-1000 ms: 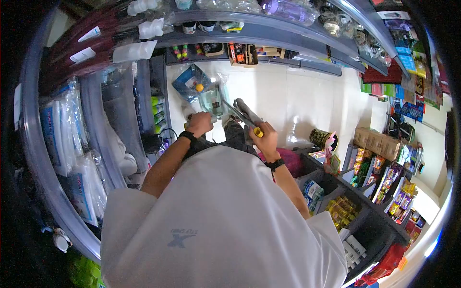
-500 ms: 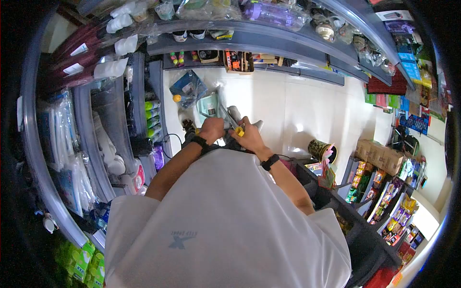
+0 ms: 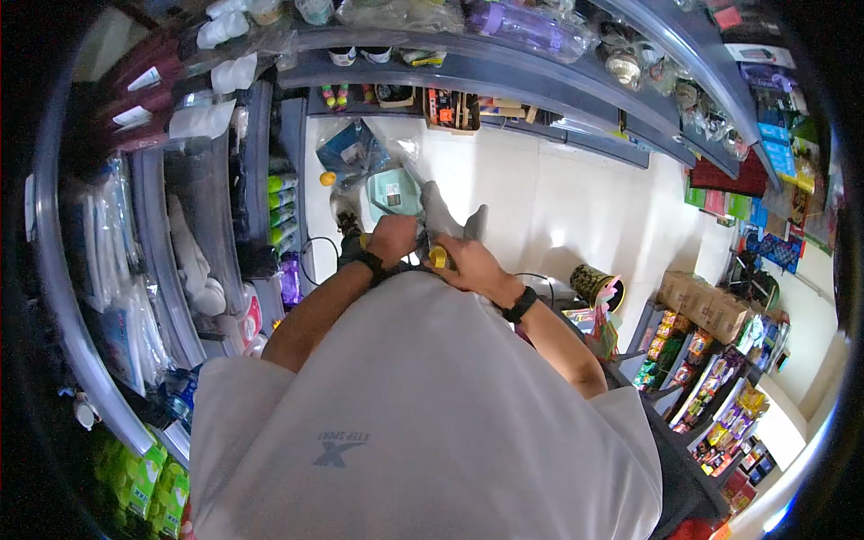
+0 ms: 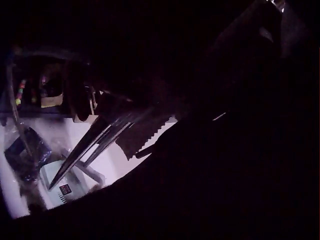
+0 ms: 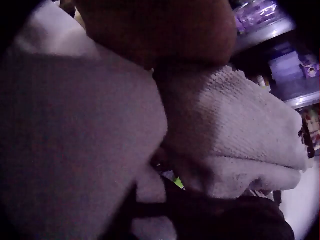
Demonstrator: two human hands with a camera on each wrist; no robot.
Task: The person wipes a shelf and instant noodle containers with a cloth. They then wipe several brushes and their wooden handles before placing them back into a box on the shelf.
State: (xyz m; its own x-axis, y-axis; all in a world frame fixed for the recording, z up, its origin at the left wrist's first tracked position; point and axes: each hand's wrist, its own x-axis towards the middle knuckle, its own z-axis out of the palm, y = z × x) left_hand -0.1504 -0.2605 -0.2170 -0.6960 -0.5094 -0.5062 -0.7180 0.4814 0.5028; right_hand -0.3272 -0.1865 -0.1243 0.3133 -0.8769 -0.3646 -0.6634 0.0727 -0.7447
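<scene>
My right hand [image 3: 472,267] grips a yellow-ended metal tool [image 3: 438,256] in front of the waist, with a grey ribbed cloth [image 3: 441,220] hanging just beyond it. In the right wrist view, the cloth [image 5: 240,115] hangs close below the hand. My left hand [image 3: 393,241] is curled beside the right one, a bit of yellow showing at its side. Two long, tapering metal blades [image 4: 80,155] point down in the dark left wrist view; whether they form one tool I cannot tell. Below them on the floor lies a pale green packaged item [image 3: 393,192].
Also on the floor are a dark blue package [image 3: 355,148] and an orange ball [image 3: 327,178]. Shelves of wrapped goods [image 3: 117,234] stand close on the left. Ahead runs a grey shelf [image 3: 513,72]. A patterned bin [image 3: 589,283] and cardboard box [image 3: 702,301] stand right.
My right hand has moved left and in toward the body, bringing both hands close together. The blade seen beyond it earlier is now mostly hidden, and the cloth hangs farther left.
</scene>
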